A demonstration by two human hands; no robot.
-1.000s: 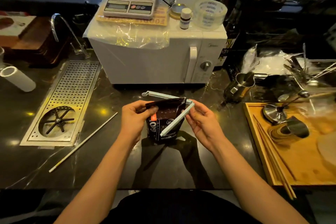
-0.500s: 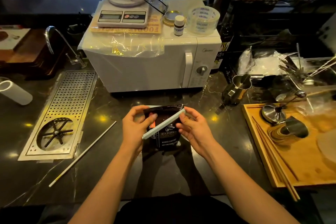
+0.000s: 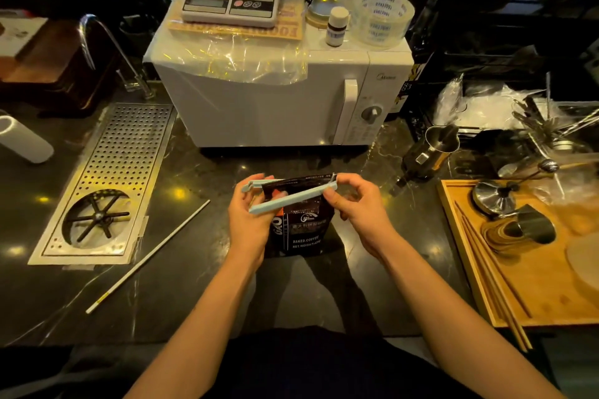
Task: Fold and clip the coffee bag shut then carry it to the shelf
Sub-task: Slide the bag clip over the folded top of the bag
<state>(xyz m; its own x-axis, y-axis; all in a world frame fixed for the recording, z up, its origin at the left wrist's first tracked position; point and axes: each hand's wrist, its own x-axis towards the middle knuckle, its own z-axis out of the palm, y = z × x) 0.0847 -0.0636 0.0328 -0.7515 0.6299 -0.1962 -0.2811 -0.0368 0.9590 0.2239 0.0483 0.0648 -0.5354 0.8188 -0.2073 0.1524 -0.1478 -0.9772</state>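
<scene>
A dark brown coffee bag (image 3: 303, 230) with white print stands upright on the black counter in front of me. A pale blue bag clip (image 3: 288, 201) straddles its folded top, one bar behind the bag and one in front, hinged at the right and still apart at the left. My left hand (image 3: 251, 223) grips the bag's left side and the clip's free ends. My right hand (image 3: 355, 204) pinches the clip's hinge end at the bag's top right corner. No shelf is clearly identifiable.
A white microwave (image 3: 278, 97) with a kitchen scale (image 3: 231, 0) and tape roll (image 3: 382, 14) on top stands just behind the bag. A metal drain grate (image 3: 110, 178) and a thin white rod (image 3: 147, 256) lie left. A wooden tray (image 3: 531, 288) and steel pitcher (image 3: 434, 149) sit right.
The clip's front bar has swung down from a steep diagonal to nearly level across the bag's top. The bag's top now sits between the two bars, and both hands have shifted to the clip's ends.
</scene>
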